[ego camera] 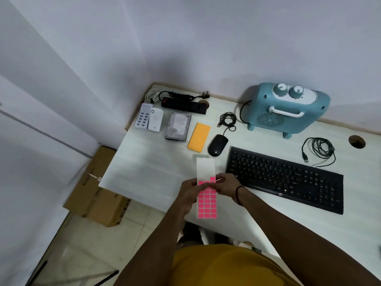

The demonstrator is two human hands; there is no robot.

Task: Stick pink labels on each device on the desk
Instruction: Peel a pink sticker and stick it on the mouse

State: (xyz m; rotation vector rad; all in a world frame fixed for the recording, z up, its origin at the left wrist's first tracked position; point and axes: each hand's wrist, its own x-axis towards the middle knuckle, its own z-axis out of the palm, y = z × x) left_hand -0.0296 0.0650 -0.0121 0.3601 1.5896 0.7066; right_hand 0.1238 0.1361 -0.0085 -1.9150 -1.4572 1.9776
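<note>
We hold the sheet of pink labels (207, 200) above the near edge of the white desk (156, 168), our left hand (190, 196) gripping its left side and our right hand (225, 185) pinching at its upper right, where the top rows are already stripped to bare white backing. Our fingers cover the row being worked, so we cannot tell whether a label is lifted free. At about 12 o'clock from the sheet lie an orange pad (199, 137) and a black mouse (217, 145); at 11 o'clock a hard drive (178, 126), two white devices (149, 119) touching side by side, and a black power strip (183, 105) whose cable runs along the far edge. At 1 o'clock stands a teal heater (286, 109), and at 3 o'clock a black keyboard (286, 178), with its coiled cable (319, 151) beyond. No pink shows on any device from here, though small labels would be hard to make out. A cardboard box (99, 190) sits on the floor at 9 o'clock, partly hidden under the desk.
</note>
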